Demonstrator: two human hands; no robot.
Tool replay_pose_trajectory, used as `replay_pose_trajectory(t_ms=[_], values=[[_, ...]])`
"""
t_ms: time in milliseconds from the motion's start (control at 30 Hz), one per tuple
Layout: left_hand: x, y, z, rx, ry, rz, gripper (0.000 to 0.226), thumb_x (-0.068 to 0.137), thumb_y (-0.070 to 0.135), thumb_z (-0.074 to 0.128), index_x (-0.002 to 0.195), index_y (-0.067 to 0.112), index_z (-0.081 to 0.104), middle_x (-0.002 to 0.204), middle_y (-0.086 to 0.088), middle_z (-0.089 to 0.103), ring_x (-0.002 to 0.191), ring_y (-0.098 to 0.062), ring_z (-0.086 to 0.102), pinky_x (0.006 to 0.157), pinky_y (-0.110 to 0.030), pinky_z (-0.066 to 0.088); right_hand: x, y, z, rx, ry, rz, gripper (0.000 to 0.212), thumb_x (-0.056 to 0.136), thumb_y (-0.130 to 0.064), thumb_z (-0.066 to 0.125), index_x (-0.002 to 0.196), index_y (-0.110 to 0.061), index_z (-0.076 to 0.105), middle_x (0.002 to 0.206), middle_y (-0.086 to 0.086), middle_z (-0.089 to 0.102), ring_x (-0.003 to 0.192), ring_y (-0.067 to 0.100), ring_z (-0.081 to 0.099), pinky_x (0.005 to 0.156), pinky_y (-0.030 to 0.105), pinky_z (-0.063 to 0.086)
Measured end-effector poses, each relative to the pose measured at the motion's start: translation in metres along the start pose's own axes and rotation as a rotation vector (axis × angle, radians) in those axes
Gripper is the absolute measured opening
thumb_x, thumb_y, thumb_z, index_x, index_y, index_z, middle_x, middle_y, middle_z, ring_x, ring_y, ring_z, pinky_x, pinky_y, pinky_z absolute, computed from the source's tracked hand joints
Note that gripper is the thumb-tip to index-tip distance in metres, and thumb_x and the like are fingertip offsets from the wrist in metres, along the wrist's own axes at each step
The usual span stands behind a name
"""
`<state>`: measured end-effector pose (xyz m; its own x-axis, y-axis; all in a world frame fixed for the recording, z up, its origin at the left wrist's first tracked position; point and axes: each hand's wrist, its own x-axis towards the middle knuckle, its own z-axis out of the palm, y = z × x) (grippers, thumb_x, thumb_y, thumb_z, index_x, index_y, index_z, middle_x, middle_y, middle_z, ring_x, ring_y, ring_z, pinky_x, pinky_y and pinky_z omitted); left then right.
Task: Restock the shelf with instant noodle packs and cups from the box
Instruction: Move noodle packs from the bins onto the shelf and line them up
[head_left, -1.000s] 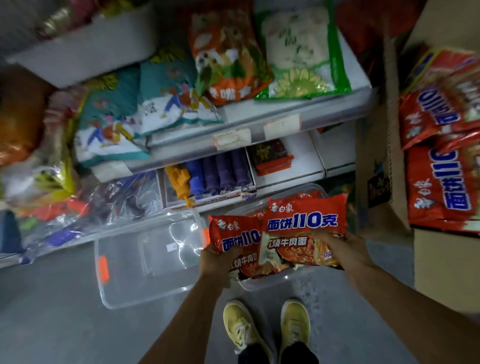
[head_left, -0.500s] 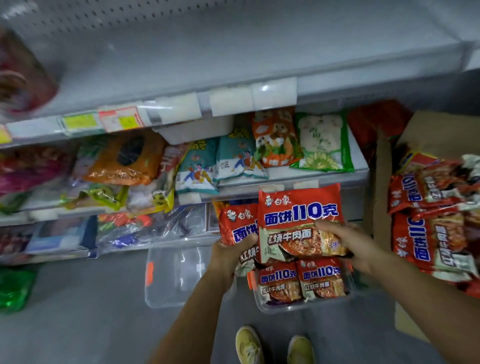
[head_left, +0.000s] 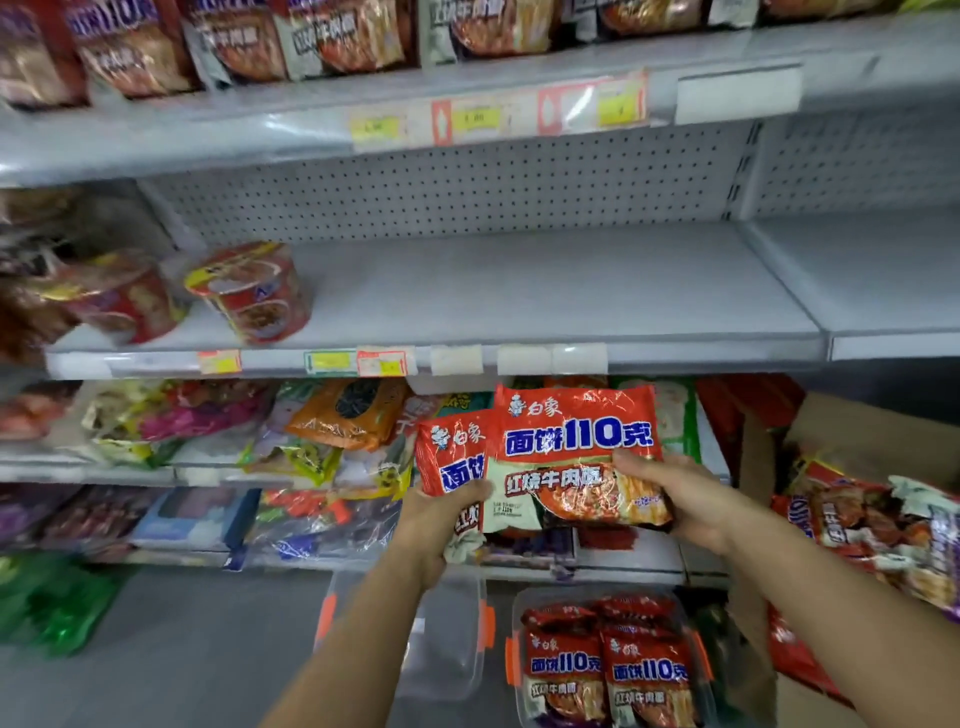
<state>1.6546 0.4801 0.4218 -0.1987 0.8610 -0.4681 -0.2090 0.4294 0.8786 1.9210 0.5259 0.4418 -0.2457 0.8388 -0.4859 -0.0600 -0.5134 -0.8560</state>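
Head view, items as we log them. Left hand (head_left: 441, 525): ours, fingers curled round the lower edge of the rear pack (head_left: 451, 457), thumb across its face. Right hand (head_left: 675, 499): fingers wrapped over the right side of the front pack (head_left: 571, 457), thumb on the print. Both packs are red noodle packs with blue lettering, held upright and overlapping, front pack covering the right part of the rear one, in front of the lower shelves and below the middle shelf (head_left: 519, 296). Middle shelf: grey, two noodle cups (head_left: 249, 293) at its left end, the nearer one tilted; blank and yellow price tags (head_left: 382, 362) along its front lip. Top shelf (head_left: 467, 88): a row of noodle packs, blurred. Box (head_left: 852, 447): brown cardboard, at our right, more red packs showing inside it. Tub (head_left: 608, 660): clear plastic with orange clips, on the floor below our hands, holding matching red packs. A second clear tub (head_left: 447, 639) stands just left of it, partly behind our left arm. Lower shelves (head_left: 208, 467): assorted bagged goods.
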Motion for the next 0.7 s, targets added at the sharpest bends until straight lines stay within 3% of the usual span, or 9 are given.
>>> replay_pose_trajectory(t_ms=[100,233,333,567,700], values=[[-0.015,0.022,-0.006,-0.037,0.014,0.038,0.038,0.074,0.003,0.080,0.109,0.007,0.067,0.099,-0.009,0.076,0.098,-0.029,0.071,0.089,-0.042,0.055,-0.013,-0.030,0.012,-0.075,-0.044,-0.051,0.075,0.053,-0.037,0.093,0.117,-0.013,0.063,0.108,0.011,0.073,0.099,0.026,0.071,0.090,0.040,0.052],[-0.033,0.054,-0.011,-0.077,0.007,0.073,0.038,0.074,0.001,0.079,0.110,0.004,0.065,0.099,-0.013,0.076,0.097,-0.033,0.071,0.097,-0.052,0.051,-0.028,-0.067,0.025,-0.083,-0.109,-0.093,0.048,0.068,-0.024,0.075,0.112,-0.008,0.064,0.105,0.013,0.073,0.094,0.026,0.072,0.078,0.033,0.052],[-0.043,0.082,-0.016,-0.100,0.013,0.116,0.045,0.072,0.003,0.081,0.113,0.004,0.063,0.098,-0.013,0.076,0.094,-0.032,0.072,0.096,-0.052,0.052,-0.033,-0.094,0.035,-0.114,-0.134,-0.126,0.047,0.070,-0.024,0.072,0.112,-0.005,0.063,0.108,0.015,0.072,0.095,0.026,0.071,0.079,0.035,0.052],[-0.063,0.141,-0.026,-0.104,0.061,0.257,0.033,0.073,-0.001,0.079,0.103,0.003,0.065,0.091,-0.016,0.076,0.079,-0.030,0.074,0.075,-0.042,0.058,-0.042,-0.141,0.059,-0.156,-0.197,-0.217,0.048,0.071,-0.023,0.071,0.114,-0.005,0.062,0.106,0.014,0.073,0.097,0.029,0.070,0.081,0.036,0.052],[-0.076,0.173,-0.038,-0.081,0.071,0.330,0.032,0.074,0.000,0.078,0.105,0.002,0.068,0.098,-0.020,0.074,0.089,-0.037,0.072,0.089,-0.052,0.055,-0.043,-0.168,0.074,-0.203,-0.208,-0.289,0.048,0.070,-0.023,0.074,0.113,-0.004,0.063,0.105,0.014,0.073,0.098,0.032,0.069,0.089,0.043,0.054]])
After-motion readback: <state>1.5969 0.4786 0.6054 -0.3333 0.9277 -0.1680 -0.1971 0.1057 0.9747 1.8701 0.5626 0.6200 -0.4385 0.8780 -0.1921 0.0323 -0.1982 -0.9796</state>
